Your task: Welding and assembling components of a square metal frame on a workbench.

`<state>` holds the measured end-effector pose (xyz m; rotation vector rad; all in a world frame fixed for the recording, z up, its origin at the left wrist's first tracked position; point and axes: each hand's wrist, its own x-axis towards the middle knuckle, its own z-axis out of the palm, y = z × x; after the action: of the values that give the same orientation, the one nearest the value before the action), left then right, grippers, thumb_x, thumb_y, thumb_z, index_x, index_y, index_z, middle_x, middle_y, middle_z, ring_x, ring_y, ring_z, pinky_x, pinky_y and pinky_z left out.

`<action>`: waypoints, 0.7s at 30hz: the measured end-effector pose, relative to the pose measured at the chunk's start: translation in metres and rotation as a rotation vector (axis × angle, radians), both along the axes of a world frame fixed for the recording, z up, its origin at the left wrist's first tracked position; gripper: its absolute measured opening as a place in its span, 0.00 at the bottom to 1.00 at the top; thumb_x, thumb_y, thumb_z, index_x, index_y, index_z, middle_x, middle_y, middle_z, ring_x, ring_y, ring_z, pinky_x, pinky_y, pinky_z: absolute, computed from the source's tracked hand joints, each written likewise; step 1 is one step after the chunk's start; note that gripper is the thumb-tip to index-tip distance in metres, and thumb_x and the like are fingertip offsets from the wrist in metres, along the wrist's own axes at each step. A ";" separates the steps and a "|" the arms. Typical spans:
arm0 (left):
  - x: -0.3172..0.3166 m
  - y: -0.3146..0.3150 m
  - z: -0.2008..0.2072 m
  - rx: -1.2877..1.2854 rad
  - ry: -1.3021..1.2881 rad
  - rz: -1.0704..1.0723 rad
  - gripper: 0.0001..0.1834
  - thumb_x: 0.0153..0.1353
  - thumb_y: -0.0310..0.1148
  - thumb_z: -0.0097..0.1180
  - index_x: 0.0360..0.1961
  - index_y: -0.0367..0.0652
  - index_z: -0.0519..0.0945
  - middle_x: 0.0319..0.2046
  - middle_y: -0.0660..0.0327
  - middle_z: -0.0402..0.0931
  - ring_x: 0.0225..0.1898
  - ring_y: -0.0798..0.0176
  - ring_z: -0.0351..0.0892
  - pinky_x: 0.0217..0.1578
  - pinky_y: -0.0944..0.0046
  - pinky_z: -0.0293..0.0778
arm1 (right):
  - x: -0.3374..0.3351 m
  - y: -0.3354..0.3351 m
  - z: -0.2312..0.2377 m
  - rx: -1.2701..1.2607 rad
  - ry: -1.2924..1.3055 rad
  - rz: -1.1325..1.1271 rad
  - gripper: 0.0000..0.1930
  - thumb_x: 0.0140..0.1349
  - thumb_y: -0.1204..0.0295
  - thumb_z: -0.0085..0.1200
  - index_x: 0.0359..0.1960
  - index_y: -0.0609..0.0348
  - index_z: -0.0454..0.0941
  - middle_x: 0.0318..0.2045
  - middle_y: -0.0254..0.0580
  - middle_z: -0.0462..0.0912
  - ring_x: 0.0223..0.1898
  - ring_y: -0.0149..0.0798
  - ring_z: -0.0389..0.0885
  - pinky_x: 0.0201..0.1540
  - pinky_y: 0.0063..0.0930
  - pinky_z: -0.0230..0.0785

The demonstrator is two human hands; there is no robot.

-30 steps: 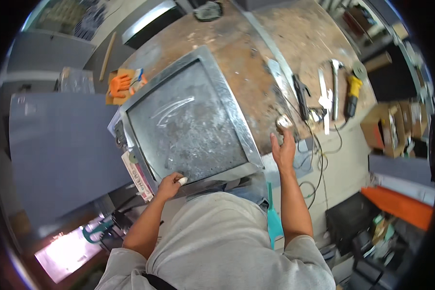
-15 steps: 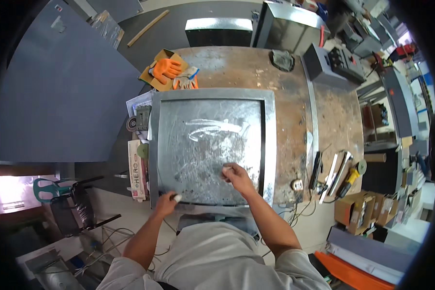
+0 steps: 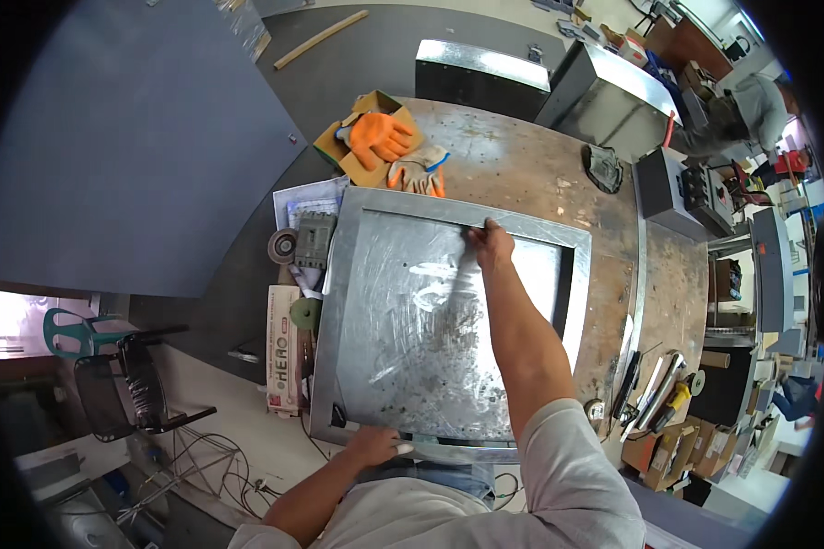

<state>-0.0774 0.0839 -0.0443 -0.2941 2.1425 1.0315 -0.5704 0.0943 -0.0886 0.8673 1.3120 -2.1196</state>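
A shallow square metal enclosure (image 3: 332,302) with a raised rim lies on the workbench before me; white streaks and dark smudges mark its inner face. My right arm reaches across it. At the far rim, my right hand (image 3: 494,245) has its fingers bent together against the inner edge; what they pinch, if anything, is hidden. My left hand (image 3: 374,446) is closed over the near rim, left of its middle, with a small whitish bit at its fingertips. A small black piece (image 3: 339,415) sits in the near left corner.
Orange-palmed gloves (image 3: 375,139) lie on a cardboard box behind the enclosure. On its left are a grey breaker block (image 3: 315,240), a disc (image 3: 283,246) and a long carton (image 3: 282,352). A yellow angle grinder (image 3: 673,406) and hand tools lie right. Metal boxes (image 3: 481,78) stand at the back.
My right hand has moved from the panel's near middle to its far rim. The left hand has shifted along the near rim toward the middle. The view has turned, tilting the enclosure.
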 end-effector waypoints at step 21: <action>-0.084 0.010 0.089 -0.240 0.839 0.011 0.21 0.49 0.46 0.64 0.38 0.43 0.77 0.40 0.54 0.79 0.47 0.52 0.76 0.51 0.51 0.63 | 0.010 0.050 0.425 -0.273 0.766 -0.194 0.08 0.67 0.75 0.53 0.44 0.65 0.70 0.33 0.45 0.76 0.30 0.44 0.79 0.38 0.44 0.82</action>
<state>-0.1613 0.0939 0.0446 0.0399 3.0265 1.0050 -0.5607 0.1440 0.3362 0.0445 1.2417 -2.8489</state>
